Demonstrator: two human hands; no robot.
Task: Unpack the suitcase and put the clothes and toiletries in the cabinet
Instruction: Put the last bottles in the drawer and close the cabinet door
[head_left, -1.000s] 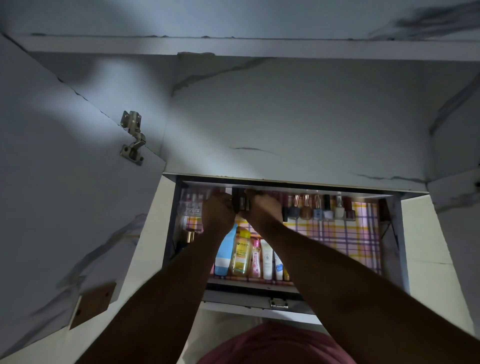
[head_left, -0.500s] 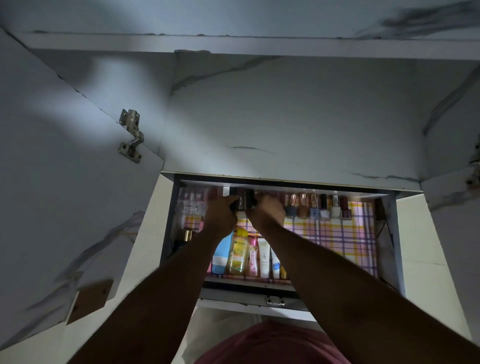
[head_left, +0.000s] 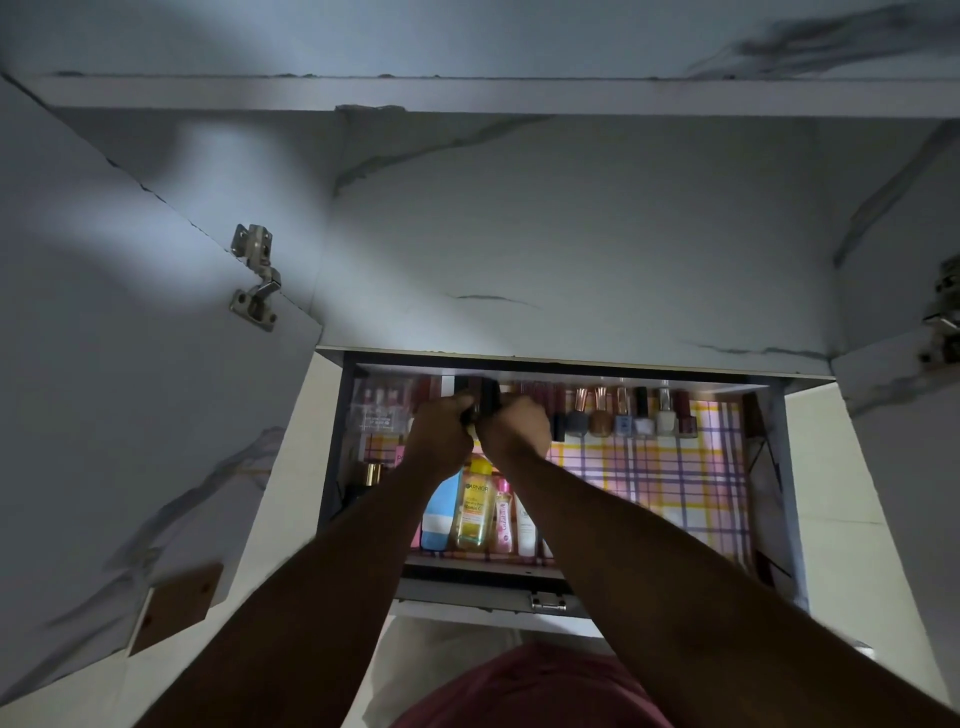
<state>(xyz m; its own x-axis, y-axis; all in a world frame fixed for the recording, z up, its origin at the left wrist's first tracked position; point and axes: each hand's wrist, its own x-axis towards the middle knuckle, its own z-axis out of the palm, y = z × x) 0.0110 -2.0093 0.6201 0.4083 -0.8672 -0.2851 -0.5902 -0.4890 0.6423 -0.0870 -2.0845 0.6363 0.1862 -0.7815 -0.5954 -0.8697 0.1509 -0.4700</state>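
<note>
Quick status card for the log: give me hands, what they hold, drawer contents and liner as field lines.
left hand: curled on a dark object at the drawer's back row
right hand: curled on the same dark object
held item type: too dim to tell
drawer: pulled open under a marble-look shelf
back row: nail polish bottles upright, to the right of the hands
front row: yellow Garnier bottle, blue tube, small pink bottle
liner: pink and yellow plaid
</note>
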